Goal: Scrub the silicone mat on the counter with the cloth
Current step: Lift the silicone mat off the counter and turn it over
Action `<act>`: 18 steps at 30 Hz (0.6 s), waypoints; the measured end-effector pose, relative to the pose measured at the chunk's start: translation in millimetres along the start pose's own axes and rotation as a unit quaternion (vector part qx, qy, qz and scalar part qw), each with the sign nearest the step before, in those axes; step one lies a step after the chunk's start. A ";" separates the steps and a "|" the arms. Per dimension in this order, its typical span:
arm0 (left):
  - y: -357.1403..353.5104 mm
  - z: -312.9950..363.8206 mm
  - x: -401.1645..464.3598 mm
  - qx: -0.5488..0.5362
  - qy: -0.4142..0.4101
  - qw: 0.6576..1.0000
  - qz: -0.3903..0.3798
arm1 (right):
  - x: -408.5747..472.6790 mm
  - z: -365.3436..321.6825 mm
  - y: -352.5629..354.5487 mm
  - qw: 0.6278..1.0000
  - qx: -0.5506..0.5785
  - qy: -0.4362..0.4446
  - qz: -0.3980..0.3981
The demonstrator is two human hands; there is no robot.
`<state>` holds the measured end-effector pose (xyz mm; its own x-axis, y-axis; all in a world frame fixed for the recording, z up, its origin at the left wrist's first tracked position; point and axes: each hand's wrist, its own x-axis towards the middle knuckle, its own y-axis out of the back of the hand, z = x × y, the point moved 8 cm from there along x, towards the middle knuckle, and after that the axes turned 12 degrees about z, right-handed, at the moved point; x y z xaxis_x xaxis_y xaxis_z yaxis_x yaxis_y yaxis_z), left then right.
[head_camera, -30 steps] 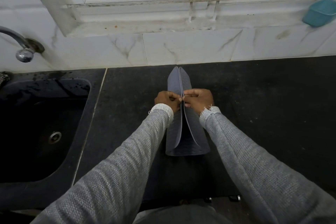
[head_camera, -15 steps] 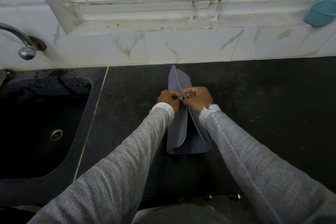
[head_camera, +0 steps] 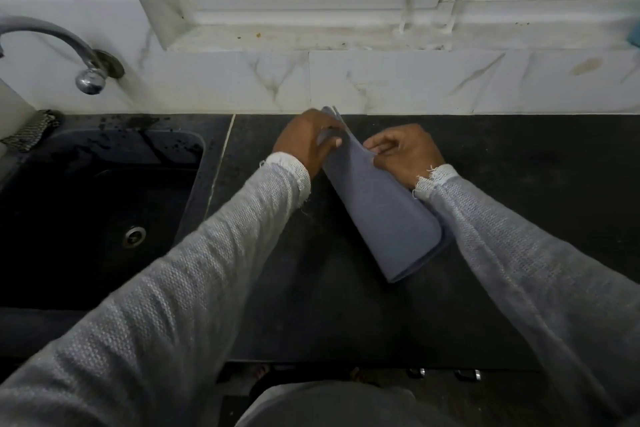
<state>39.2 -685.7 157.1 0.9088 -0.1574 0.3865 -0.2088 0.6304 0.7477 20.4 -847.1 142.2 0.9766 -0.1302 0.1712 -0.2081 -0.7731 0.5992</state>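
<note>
While the mat (head_camera: 377, 211) is folded over on itself, both of the person's hands hold it at its far end on the dark counter (head_camera: 519, 184). It is a grey-blue silicone sheet, doubled into a long, loose fold that runs diagonally from near the marble backsplash (head_camera: 381, 83) toward the person, its near end rounded and resting on the counter.

The left hand (head_camera: 308, 142) is clamped on the mat's far left edge, thumb laid across the top layer and fingers wrapped behind it. The right hand (head_camera: 405, 152) pinches the opposite edge of the top layer between thumb and fingertips, its wrist lying against the mat's right side. The 2 hands sit just apart, with the fold's open edges rising between them. This grip looks meant to separate the layers, so the mat can be opened and laid flat before any scrubbing; that is a judgement, not something shown.

So the mat lies directly under and between the hands, extending from them toward the person's body, with most of its length below the right forearm's sleeve (head_camera: 519, 270).

A black sink (head_camera: 86, 218) sits well apart to the left, with a tap (head_camera: 69, 48) above it. A dark patterned rag (head_camera: 31, 130) rests at the sink's far left corner; whether it is the cloth for the task cannot be told. Neither hand holds a cloth.
</note>
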 end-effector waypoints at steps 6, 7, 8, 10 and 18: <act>45.5 -36.9 13.7 0.152 -0.117 0.980 -0.044 | 7.9 -57.9 -36.2 0.994 -0.011 0.089 -0.068; 53.3 -44.2 11.9 0.157 -0.127 0.978 -0.051 | 9.7 -67.5 -43.7 0.992 -0.010 0.101 -0.074; 61.2 -50.8 9.1 0.158 -0.137 0.976 -0.059 | 11.6 -76.7 -51.3 0.991 -0.005 0.109 -0.081; 75.4 -68.5 3.6 0.163 -0.133 0.975 -0.069 | 15.2 -92.8 -68.7 0.988 0.010 0.115 -0.099; 110.9 -148.7 -22.5 0.186 -0.030 0.977 -0.100 | 17.5 -134.5 -144.7 0.975 0.006 0.123 -0.184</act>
<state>49.4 -499.2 151.0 0.9244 -0.3001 0.2353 -0.1567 0.2635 0.9518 60.4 -654.0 163.7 0.9424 0.3087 0.1289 0.1560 -0.7463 0.6471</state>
